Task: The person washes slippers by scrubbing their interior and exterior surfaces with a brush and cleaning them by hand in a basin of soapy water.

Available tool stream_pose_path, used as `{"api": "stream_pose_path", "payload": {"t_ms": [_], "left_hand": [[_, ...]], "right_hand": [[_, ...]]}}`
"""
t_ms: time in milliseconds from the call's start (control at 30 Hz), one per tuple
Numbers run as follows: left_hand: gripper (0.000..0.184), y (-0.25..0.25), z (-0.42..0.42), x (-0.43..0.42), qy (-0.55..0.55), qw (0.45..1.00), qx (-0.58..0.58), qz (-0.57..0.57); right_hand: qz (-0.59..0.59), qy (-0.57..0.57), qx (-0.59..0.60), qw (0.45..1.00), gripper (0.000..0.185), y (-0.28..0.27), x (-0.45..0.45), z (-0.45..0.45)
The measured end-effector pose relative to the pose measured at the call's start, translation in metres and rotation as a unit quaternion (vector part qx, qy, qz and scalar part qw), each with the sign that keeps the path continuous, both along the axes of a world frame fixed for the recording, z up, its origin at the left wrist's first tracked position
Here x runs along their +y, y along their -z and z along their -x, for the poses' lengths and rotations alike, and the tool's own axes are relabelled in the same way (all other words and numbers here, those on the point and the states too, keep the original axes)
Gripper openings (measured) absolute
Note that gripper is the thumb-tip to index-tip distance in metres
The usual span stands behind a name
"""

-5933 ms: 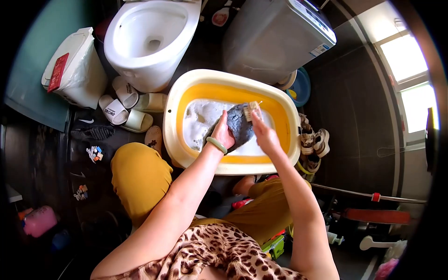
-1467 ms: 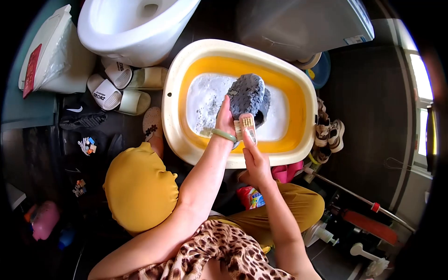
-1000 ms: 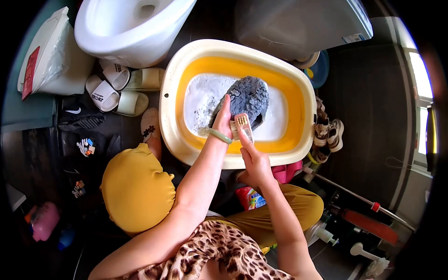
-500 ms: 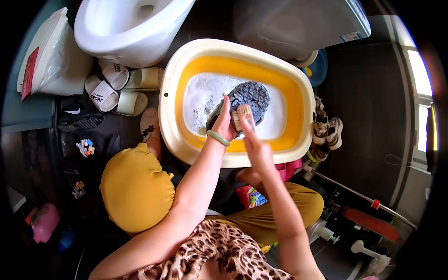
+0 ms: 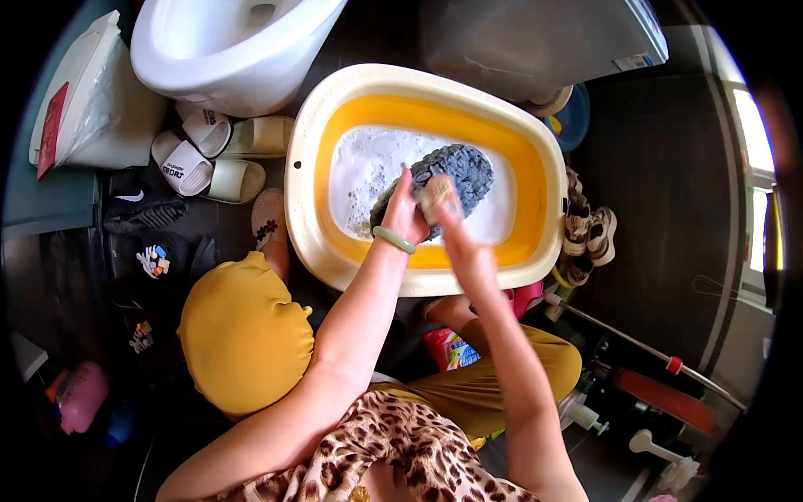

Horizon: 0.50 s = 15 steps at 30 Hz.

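A dark grey, rough-textured shoe (image 5: 470,171) is over the sudsy water inside a cream and yellow basin (image 5: 335,272). My left hand (image 5: 403,213), with a green bangle at the wrist, holds the shoe from its left side, thumb pointing up. In my right hand (image 5: 468,255) is a small scrubbing brush (image 5: 438,197), blurred by motion, its bristles at the lower part of the shoe near my left palm. Foam (image 5: 368,159) covers the water left of the shoe. The fingers of my left hand are partly hidden beneath the shoe.
Behind the basin are a white toilet (image 5: 242,71) and a grey appliance (image 5: 535,42). Slippers (image 5: 238,180) and a lidded bin (image 5: 109,100) are at the left. Sneakers (image 5: 600,238) and a metal pole (image 5: 644,345) lie to the right.
The shoe has turned and shifted slightly right. The brush has moved from beside my left wrist up onto the shoe, and my right hand has gone up and right with it.
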State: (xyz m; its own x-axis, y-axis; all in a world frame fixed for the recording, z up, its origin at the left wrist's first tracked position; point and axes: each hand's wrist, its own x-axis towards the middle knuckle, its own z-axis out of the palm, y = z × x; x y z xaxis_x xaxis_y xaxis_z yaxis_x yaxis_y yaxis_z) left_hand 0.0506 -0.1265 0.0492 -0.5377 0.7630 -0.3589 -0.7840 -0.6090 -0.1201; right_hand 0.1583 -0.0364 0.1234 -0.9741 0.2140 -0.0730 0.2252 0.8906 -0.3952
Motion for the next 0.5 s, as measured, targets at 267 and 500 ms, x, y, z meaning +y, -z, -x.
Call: {"api": "stream_pose_path", "payload": {"t_ms": [267,500], "left_hand": [[0.054,-0.009,-0.002,0.011,-0.004,0.997,0.076,-0.014],[0.055,0.01,-0.015,0.009,0.022,0.99,0.126,0.064]], "right_hand": [[0.149,0.1,0.111,0.977,0.047,0.013,0.019,0.037],[0.103,0.078,0.06,0.99,0.042,0.022,0.027,0.011]]}}
